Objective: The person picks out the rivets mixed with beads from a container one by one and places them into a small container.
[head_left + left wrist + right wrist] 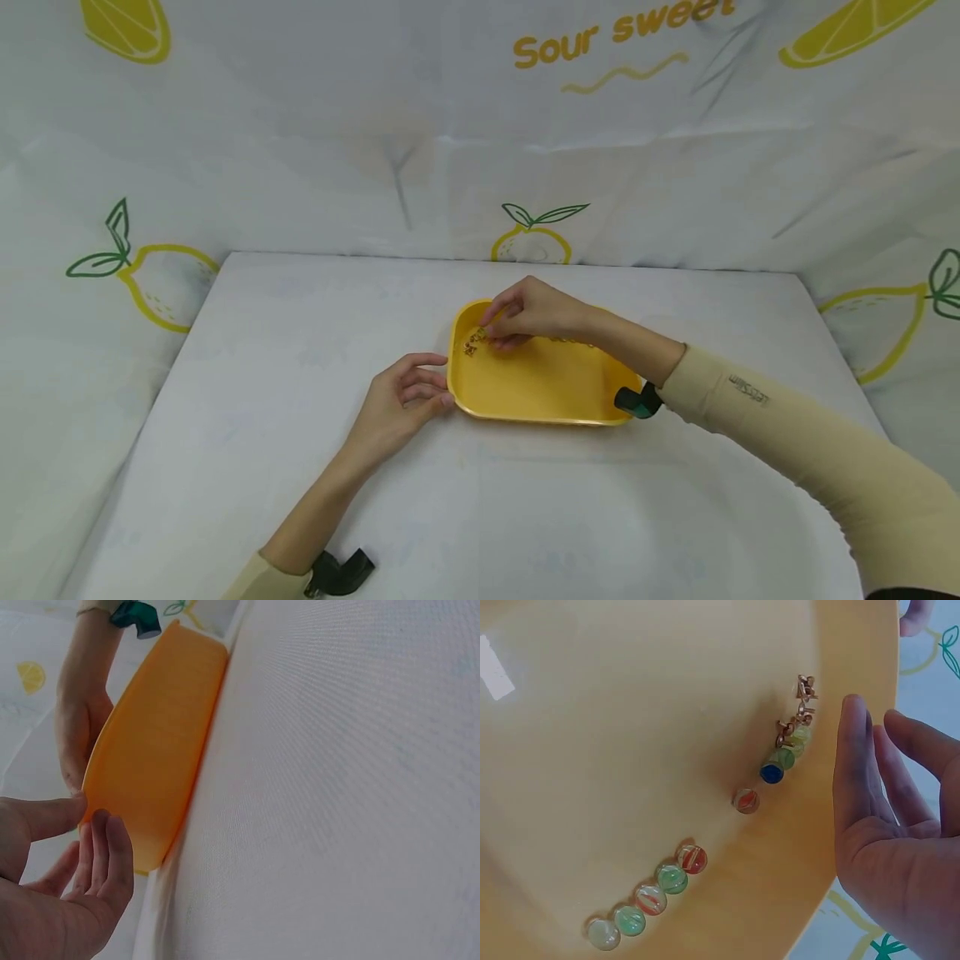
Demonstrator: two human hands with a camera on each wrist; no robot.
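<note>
From the head view, we rest our left hand (401,396) on the counter (262,433), fingertips touching the near-left rim of the yellow tray (540,387); its grip is loose and holds nothing. Our right hand (528,317) reaches over the tray's far-left corner, fingers bent down over a small heap of brass bits (472,342). Whether they pinch anything we cannot tell from here.

From the left wrist view, the tray (150,757) shows edge-on, with the left hand (67,885) relaxed and its thumb and fingertips at the rim.

From the right wrist view, the tray's floor (615,712) carries a row of five marbles (651,898) along one wall, a lone striped marble (745,800), then a blue marble (772,773) and green ones leading up to the brass bits (799,712). The right hand (900,847) hovers beside them with fingers nearly straight, released and empty.

We judge the step in hand to be sorting or picking among the small pieces in that corner. The next move calls for a fine pinch on one piece, while the left hand steadies the tray so the marbles don't roll.
</note>
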